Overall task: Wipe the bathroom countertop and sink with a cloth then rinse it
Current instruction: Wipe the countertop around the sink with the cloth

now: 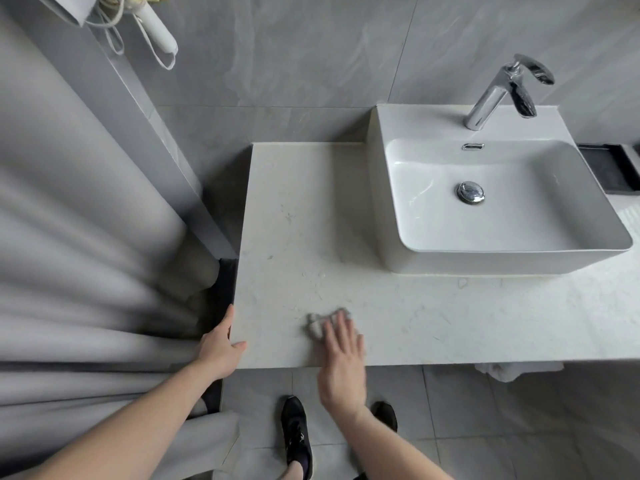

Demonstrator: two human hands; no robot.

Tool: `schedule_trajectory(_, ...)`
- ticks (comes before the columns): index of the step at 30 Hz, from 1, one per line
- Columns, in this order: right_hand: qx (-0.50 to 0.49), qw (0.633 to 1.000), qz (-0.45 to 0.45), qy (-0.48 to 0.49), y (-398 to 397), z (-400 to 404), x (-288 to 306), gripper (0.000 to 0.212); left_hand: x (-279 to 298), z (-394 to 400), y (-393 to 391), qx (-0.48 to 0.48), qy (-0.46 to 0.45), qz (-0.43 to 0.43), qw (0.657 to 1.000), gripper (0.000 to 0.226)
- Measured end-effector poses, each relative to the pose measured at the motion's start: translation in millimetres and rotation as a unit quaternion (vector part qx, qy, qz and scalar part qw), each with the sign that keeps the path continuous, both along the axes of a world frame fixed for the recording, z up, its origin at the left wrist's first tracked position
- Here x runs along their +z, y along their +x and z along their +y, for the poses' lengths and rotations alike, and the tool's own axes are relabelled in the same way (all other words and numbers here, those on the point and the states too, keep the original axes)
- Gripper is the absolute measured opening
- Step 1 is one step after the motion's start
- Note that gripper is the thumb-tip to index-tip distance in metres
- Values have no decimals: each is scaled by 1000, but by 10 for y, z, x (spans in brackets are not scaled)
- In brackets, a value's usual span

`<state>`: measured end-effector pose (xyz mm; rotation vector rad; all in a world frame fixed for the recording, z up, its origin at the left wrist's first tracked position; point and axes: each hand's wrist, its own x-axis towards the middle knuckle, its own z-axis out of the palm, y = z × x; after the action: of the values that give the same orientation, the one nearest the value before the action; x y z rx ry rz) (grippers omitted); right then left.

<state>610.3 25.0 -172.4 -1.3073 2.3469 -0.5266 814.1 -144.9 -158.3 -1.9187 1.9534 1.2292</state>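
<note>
Head view: the right hand [341, 362], fingers straight, presses a small grey cloth [317, 325] on the surface [433, 323] near its front-left corner, where the left hand [218, 348] rests, holding nothing; the cloth looks soft, light, best bunched under the palm

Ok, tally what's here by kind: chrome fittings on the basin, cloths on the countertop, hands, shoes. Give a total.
Chrome fittings on the white ceramic basin: 3 (tall faucet, round drain plug, overflow slot)
Small grey cloth on the pale stone countertop: 1
Bare hands: 2 (left hand, right hand)
Black shoes: 2 (left shoe, right shoe)
Total: 8
</note>
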Motion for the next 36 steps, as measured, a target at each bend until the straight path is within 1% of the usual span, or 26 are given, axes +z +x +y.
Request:
schedule_trajectory(1, 36, 999, -12, -6, 171, -71, 4, 103, -2, -5, 1, -1, 2, 0, 1000, 91)
schedule_trajectory(4, 122, 991, -55, -12, 442, -210, -32, 91, 0, -22, 13, -14, 1, -17, 1000, 94)
schedule_trajectory(7, 140, 987, -80, -10, 309, -192, -15, 90, -10, -27, 43, -15, 8, -18, 1000, 96)
schedule_trajectory(8, 131, 987, -88, -18, 199, -151, 20, 91, -16, -32, 51, -15, 10, -17, 1000, 96)
schedule_trajectory(10, 76, 991, -100, -38, -100, -15, 103, 92, 0, -27, 48, -20, 8, -19, 1000, 95)
schedule_trajectory(13, -25, 997, -55, -50, -711, 290, 181, 84, 19, -8, 33, -22, 2, -18, 1000, 94)
schedule_trajectory(16, -131, 991, 1, -11, -1354, 582, 191, 72, 41, -4, 20, -25, -4, -18, 1000, 92)
schedule_trajectory(18, -174, 984, 17, 35, -1634, 729, 165, 57, 55, -4, 20, -24, -4, -19, 1000, 92)
schedule_trajectory(19, -184, 981, 20, 61, -1697, 777, 142, 55, 55, -5, 21, -23, -3, -21, 1000, 92)
schedule_trajectory(21, -192, 976, 22, 102, -1660, 801, 89, 58, 45, -15, 28, -23, 0, -30, 999, 93)
schedule_trajectory(24, -196, 975, 29, 103, -1277, 679, 15, 63, 29, -14, 10, -20, -3, -37, 999, 92)
schedule_trajectory(25, -181, 979, 31, 92, -1109, 600, 6, 64, 21, -10, -5, -16, -3, -35, 999, 92)
schedule_trajectory(27, -118, 990, 22, 69, -730, 436, 11, 69, 25, -1, -20, -10, -1, -34, 999, 91)
schedule_trajectory(30, 4, 999, -14, 52, -173, 168, 51, 99, 28, -16, -38, -4, 11, -37, 999, 93)
schedule_trajectory(31, 40, 998, -21, 45, -12, 86, 73, 102, 33, -17, -38, -1, 17, -38, 999, 93)
schedule_trajectory(34, 145, 988, -48, 29, 260, -122, 113, 96, 36, -32, -40, 6, 27, -42, 999, 95)
schedule_trajectory(36, 192, 977, -83, 47, 237, -200, 125, 91, 53, -41, -48, 8, 32, -45, 998, 96)
